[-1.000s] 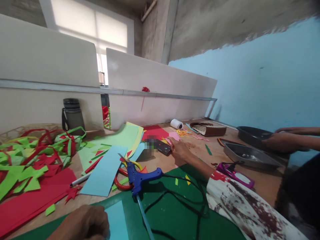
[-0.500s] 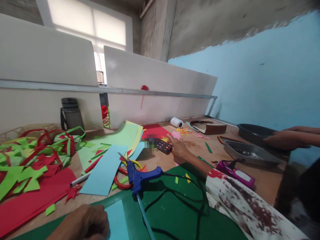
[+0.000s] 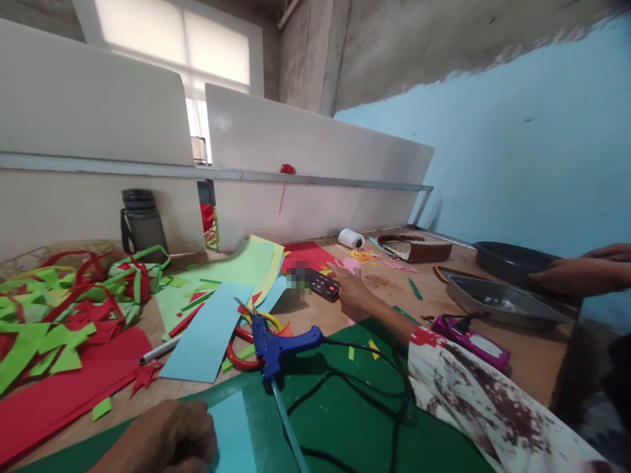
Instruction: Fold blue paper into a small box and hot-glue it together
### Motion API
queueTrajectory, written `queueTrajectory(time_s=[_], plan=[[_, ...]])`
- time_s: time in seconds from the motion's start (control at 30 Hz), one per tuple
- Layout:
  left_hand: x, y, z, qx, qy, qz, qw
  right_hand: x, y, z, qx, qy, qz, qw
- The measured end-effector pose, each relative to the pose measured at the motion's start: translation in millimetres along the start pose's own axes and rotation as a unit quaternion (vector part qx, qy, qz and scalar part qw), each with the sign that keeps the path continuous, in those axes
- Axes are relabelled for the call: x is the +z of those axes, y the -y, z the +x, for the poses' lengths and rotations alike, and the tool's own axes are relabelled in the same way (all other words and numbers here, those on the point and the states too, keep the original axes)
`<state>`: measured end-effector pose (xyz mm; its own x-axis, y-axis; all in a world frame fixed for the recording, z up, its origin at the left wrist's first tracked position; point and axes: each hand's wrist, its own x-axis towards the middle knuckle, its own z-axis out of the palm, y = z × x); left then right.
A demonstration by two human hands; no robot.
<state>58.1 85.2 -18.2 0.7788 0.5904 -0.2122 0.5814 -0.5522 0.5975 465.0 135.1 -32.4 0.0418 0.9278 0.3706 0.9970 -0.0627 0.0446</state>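
Observation:
My left hand (image 3: 165,433) is closed in a loose fist at the bottom left, beside a light blue paper strip (image 3: 231,427) on a green sheet (image 3: 345,394). Its palm side is hidden. My right hand (image 3: 352,289), in a white and maroon sleeve, reaches to the table's middle with fingers stretched out beside a black remote control (image 3: 323,286). A pink paper piece (image 3: 351,263) lies just behind its fingers. Between my hands stands a blue glue gun (image 3: 276,345) with a glue stick in it. Red and yellow scissor handles (image 3: 240,351) lie behind the gun.
Red and green paper cuttings (image 3: 64,328) pile up at left, near a dark bottle (image 3: 144,223). A purple power strip (image 3: 473,345) and a grey tray (image 3: 503,302) lie at right. Another person's hand (image 3: 566,279) holds a black tray (image 3: 513,263). The gun's cord (image 3: 394,394) loops across the sheet.
The view has shifted slightly. My right hand's fingers look a little more spread beside the remote control; my left hand stays in place.

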Motion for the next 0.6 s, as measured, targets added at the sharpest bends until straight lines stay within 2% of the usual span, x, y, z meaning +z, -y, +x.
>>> queueTrajectory(time_s=[0.17,0.3,0.6], plan=[[2.5,5,1,-0.014,0.005,0.005,1.0,1,4,0,0.006,-0.001,-0.001,1.0],[3.4,5,0,-0.019,0.002,0.001,1.0,-6,6,0,0.031,0.003,-0.002,1.0],[-0.2,-1,1,-0.019,0.001,0.01,1.0,-18,12,-1,0.089,0.064,0.009,0.994]])
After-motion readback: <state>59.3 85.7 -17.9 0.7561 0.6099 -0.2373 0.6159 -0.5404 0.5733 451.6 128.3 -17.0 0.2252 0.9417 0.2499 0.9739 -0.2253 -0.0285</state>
